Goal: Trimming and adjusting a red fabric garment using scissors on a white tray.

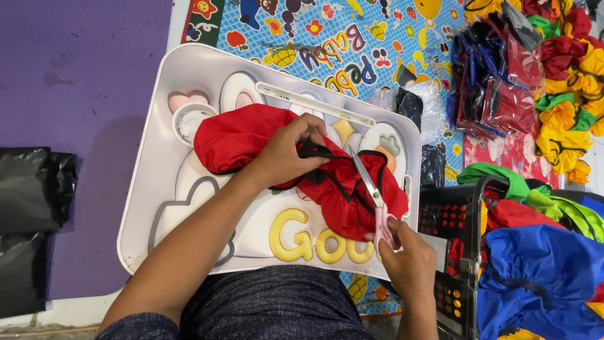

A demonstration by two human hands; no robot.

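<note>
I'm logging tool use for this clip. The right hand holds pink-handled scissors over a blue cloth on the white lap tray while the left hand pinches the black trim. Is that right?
Not quite: the cloth is red with black trim, not blue. The head view shows the right hand holding the pink-handled scissors over it on the white lap tray, while the left hand pinches the black trim.

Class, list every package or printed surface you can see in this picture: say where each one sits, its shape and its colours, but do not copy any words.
Clear plastic packets: upper right on the floor, flat, holding dark and red cloth.
Crinkled clear bag: beside the tray's far right corner, black cloth inside.
White lap tray: on the person's lap, rounded rectangle, yellow raised letters.
Play mat: under the tray, blue with colourful cartoon pictures.
</note>
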